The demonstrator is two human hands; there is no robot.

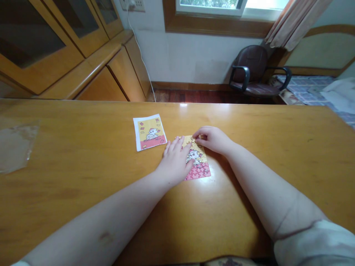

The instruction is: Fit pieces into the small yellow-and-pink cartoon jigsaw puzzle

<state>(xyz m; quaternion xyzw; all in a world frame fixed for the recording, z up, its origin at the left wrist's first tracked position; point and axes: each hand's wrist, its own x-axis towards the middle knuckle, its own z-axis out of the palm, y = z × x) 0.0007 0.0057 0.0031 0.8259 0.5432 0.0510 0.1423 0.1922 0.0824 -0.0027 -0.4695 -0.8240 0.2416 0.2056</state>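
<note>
A small jigsaw puzzle (198,170), yellow above and pink below with a white cartoon animal in the middle, lies on the wooden table. My left hand (174,161) rests flat over the puzzle's left side, fingers spread, hiding part of it. At the upper right edge of the puzzle, my right hand (212,139) pinches a small yellow puzzle piece between thumb and forefinger; the fingertips partly cover it. Beside the puzzle on the left is a paper picture (151,133) with the same design and a white border.
A clear plastic bag (17,147) lies at the left of the table (83,162). Past the far edge are wooden cabinets (116,70), a dark office chair (251,70) and a bed (310,88). A white cable (141,55) hangs down the wall.
</note>
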